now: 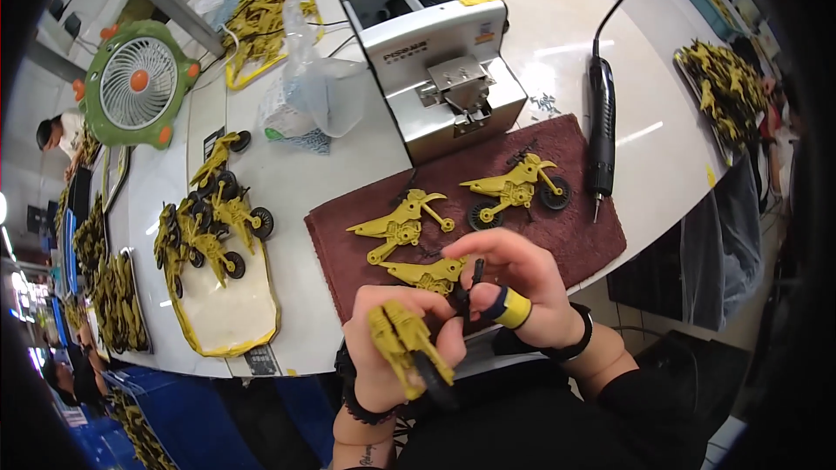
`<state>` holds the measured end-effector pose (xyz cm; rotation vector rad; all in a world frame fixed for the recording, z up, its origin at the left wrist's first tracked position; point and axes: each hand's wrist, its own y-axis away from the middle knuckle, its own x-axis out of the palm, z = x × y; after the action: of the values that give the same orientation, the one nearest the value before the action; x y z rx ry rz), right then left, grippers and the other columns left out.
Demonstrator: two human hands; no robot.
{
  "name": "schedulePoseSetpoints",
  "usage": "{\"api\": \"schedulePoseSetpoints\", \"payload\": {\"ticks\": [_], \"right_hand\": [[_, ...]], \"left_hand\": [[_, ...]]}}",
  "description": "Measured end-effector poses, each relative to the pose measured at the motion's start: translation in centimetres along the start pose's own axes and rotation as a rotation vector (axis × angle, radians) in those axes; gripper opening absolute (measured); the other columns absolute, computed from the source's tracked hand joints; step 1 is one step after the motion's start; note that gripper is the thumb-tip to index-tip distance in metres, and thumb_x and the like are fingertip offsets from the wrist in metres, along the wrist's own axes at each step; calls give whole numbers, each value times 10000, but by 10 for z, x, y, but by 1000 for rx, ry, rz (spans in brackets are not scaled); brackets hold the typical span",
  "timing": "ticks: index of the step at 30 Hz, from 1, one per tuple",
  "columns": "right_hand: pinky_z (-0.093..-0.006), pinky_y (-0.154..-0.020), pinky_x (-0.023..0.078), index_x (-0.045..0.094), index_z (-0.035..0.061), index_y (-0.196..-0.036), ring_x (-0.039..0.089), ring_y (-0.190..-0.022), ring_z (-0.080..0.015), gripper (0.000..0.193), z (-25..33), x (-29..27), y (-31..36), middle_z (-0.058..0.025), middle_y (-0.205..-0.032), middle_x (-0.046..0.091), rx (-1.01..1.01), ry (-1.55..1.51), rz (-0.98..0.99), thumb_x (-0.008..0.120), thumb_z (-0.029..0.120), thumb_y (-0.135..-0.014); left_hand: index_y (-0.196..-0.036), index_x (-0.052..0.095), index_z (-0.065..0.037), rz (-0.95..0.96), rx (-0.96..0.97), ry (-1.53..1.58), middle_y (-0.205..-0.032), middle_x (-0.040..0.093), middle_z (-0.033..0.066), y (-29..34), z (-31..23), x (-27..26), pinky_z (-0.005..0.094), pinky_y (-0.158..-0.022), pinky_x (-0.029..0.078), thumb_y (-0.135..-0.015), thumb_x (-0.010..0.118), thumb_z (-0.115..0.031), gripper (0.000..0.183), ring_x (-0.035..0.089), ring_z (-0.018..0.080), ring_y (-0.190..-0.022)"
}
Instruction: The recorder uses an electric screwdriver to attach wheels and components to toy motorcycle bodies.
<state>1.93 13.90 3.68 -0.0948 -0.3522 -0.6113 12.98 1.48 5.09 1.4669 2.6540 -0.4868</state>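
My left hand [392, 335] is closed around a yellow toy motorcycle [396, 339], its black wheel [431, 379] pointing down toward me. Between both hands is a small black part [461, 296], partly hidden by fingers. My right hand [531, 287], with yellow tape around its thumb, pinches this part at the end of the toy. Just beyond my fingers lies a yellow motorcycle body [427, 275]. Farther off, another wheelless body [402, 224] rests on the brown cloth [575, 252], beside a motorcycle with two black wheels [515, 187].
A black electric screwdriver [602, 126] hangs tip down at the cloth's right edge. Behind the cloth stands a metal screw feeder [435, 61]. At left are a yellow-rimmed tray [228, 313] with several assembled motorcycles and a green fan [139, 83]. Small screws [545, 104] lie beside the feeder.
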Motion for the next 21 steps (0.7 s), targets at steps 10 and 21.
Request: {"api": "schedulePoseSetpoints", "payload": {"ticks": [10,21], "right_hand": [[-185,-583,472,576,-15,-1003,587,-669,-66,178,0,-3,12,-41,-821,613,26,-315,19,616,93,-866],[-299,-644,447,655,-37,-942,584,-736,-200,310,25,1,-8,-107,-779,637,-351,78,96,686,244,-812]], "left_hand": [[-929,355,-70,41,-111,172,-765,603,132,5,-14,-4,213,-559,388,-674,699,14,436,463,91,-578],[-810,444,-48,456,-510,1138,-620,458,42,19,-29,-16,276,-582,314,-652,693,-36,295,415,129,-565]]}}
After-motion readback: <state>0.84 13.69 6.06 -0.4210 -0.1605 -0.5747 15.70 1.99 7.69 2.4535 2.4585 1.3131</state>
